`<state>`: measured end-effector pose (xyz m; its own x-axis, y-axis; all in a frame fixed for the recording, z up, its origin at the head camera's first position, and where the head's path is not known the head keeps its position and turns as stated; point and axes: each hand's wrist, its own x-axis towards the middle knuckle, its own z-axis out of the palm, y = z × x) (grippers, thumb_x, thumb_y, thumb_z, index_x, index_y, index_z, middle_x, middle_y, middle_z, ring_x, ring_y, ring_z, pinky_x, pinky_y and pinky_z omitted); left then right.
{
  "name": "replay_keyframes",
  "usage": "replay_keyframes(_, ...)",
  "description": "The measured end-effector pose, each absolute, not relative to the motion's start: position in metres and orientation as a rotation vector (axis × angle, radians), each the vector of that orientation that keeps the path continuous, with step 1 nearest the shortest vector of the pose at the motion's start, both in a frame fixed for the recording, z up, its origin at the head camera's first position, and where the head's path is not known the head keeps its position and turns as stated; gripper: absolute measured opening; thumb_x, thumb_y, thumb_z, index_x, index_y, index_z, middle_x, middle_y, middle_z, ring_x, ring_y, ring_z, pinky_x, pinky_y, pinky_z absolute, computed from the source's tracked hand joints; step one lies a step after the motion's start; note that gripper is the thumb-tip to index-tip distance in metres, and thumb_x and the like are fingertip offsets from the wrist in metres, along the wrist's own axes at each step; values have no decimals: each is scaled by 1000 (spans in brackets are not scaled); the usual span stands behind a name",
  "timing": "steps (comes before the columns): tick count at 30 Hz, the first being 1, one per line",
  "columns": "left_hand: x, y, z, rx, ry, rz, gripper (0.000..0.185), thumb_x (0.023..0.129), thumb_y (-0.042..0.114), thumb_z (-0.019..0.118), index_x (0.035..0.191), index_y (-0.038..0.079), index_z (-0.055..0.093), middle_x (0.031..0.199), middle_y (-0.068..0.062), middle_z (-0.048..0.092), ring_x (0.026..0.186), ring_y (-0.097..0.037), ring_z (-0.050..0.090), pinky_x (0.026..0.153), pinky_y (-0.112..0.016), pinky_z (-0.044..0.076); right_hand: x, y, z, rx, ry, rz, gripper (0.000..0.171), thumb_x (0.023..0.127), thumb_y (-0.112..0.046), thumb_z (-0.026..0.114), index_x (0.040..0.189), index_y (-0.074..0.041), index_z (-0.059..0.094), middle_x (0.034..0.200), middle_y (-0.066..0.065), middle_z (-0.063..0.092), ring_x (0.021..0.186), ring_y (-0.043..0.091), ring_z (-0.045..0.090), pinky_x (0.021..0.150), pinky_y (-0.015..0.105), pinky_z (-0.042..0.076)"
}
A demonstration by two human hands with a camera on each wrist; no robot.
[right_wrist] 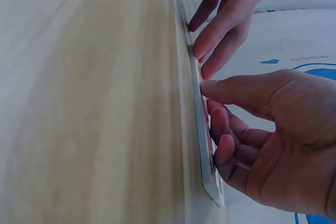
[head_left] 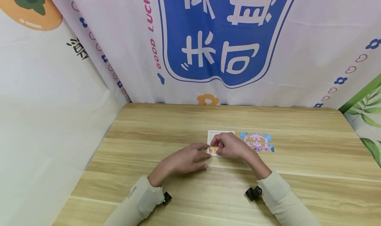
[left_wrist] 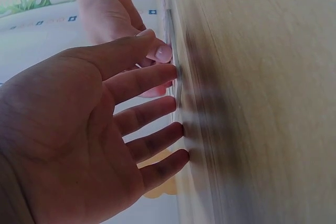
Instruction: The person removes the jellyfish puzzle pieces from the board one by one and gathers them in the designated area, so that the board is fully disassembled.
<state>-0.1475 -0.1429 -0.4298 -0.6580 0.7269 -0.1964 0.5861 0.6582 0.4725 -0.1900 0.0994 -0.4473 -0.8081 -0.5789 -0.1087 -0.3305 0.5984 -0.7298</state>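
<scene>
fingers [left_wrist: 144,83] parted, left hand [head_left: 186,160] touches puzzle tray [head_left: 220,131]

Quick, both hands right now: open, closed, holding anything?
Left hand: open, fingertips at the board.
Right hand: fingers curled at the yellow piece; whether it grips it cannot be told.

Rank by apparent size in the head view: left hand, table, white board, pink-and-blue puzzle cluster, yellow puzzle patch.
Table
Left hand
White board and pink-and-blue puzzle cluster: too alike to rank, board partly covered
Yellow puzzle patch
</scene>
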Motion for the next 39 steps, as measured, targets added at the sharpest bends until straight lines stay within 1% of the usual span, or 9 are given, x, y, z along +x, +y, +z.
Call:
replay_keyframes(9, -148, -143, -432, 1009, 2506, 548, 43, 109, 32, 66, 146, 10, 68, 169, -14, 44, 158, -34, 40, 126, -53, 39, -192, 100, -449, -721, 2500, -1055, 29, 86, 5, 78, 111, -7, 76, 100, 5, 71, 84, 12, 63, 79, 29, 56)
replay_keyframes(20, -149, -142, -433, 1012, 2508, 548, 43, 108, 32, 66, 145, 10, 69, 169, -13, 44, 158, -33, 40, 127, -53, 39, -192, 98, -449, -654, 2509, -1051, 30, 87, 3, 79, 115, -6, 74, 100, 3, 70, 88, 13, 65, 84, 32, 58)
replay_keyframes(30, -149, -143, -432, 1003, 2502, 563, 43, 108, 32, 66, 145, 10, 69, 169, -14, 45, 157, -34, 41, 127, -53, 39, -189, 95, -448, -632, 2558, -1020, 29, 85, 4, 82, 112, -6, 74, 97, 2, 71, 85, 11, 65, 82, 30, 58)
replay_keyframes(35, -149, -143, -431, 1006, 2500, 558, 43, 108, 32, 66, 145, 10, 69, 168, -14, 45, 157, -34, 41, 127, -53, 38, -188, 95, -446, -640, 2565, -994, 28, 88, 3, 81, 115, -5, 75, 100, 3, 74, 88, 12, 67, 84, 32, 59)
replay_keyframes(39, -149, -143, -431, 1013, 2498, 555, 42, 109, 32, 66, 145, 10, 69, 168, -15, 45, 157, -34, 42, 127, -53, 39, -188, 96, -446, -650, 2551, -999, 29, 89, 7, 77, 116, -4, 75, 104, 6, 74, 89, 14, 67, 84, 33, 60)
